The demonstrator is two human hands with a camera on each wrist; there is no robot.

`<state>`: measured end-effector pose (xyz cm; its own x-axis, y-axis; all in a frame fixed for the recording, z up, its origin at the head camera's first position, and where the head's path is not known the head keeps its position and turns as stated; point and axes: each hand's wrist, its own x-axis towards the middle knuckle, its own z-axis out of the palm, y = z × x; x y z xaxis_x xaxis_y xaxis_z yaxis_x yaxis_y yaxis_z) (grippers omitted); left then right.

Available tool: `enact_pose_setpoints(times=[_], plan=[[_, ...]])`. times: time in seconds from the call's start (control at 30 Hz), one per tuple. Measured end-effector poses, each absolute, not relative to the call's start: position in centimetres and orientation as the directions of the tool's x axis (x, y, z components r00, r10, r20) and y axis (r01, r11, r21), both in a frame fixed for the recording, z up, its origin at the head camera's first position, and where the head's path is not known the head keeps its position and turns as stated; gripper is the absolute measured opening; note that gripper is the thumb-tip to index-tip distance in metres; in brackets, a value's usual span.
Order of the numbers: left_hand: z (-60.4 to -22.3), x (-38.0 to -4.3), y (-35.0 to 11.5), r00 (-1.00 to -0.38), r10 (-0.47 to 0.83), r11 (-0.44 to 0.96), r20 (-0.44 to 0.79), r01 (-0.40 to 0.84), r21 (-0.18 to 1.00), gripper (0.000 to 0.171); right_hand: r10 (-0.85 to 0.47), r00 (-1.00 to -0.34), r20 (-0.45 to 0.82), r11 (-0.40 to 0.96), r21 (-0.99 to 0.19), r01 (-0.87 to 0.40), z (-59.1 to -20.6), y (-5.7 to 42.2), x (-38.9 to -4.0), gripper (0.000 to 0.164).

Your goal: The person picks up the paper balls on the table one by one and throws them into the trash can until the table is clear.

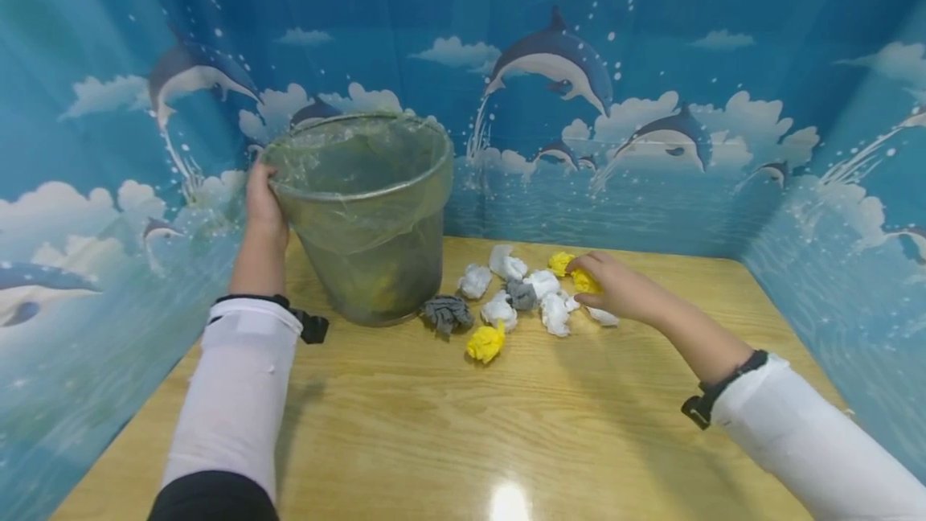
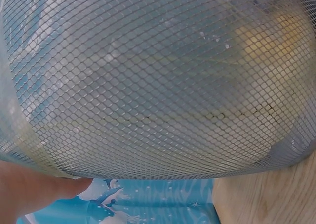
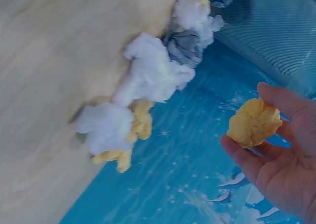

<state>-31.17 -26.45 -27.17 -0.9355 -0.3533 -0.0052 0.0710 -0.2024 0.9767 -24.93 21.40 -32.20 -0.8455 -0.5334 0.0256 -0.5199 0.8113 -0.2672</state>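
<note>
My left hand [image 1: 264,199] grips the side of a wire mesh wastebasket [image 1: 362,239] just under its rim, which has a clear plastic liner [image 1: 347,219] folded over it. In the left wrist view the thumb [image 2: 44,189] lies against the mesh [image 2: 148,85], and something yellow [image 2: 274,38] shows blurred through it. My right hand [image 1: 622,288] pinches a yellow crumpled paper ball [image 3: 255,123] between thumb and fingers, at the right end of a cluster of paper balls. Among these are white balls [image 3: 150,68], grey balls [image 1: 447,313] and another yellow ball [image 1: 485,342] nearest me.
All the loose paper balls lie on a wood-grain table [image 1: 405,424], right of the wastebasket. A blue curtain with dolphins [image 1: 463,38] hangs behind the table and along both sides.
</note>
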Motion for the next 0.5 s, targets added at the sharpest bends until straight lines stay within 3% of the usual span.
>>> enact_pose_setpoints(times=[0.5], plan=[[-27.1,-30.9,-26.8,-0.933,-0.357,-0.230,-0.044,0.042,0.972,0.069,-0.540,-0.840,0.049,0.810,-0.241,-0.535,-27.8,17.0,-27.6,0.047]])
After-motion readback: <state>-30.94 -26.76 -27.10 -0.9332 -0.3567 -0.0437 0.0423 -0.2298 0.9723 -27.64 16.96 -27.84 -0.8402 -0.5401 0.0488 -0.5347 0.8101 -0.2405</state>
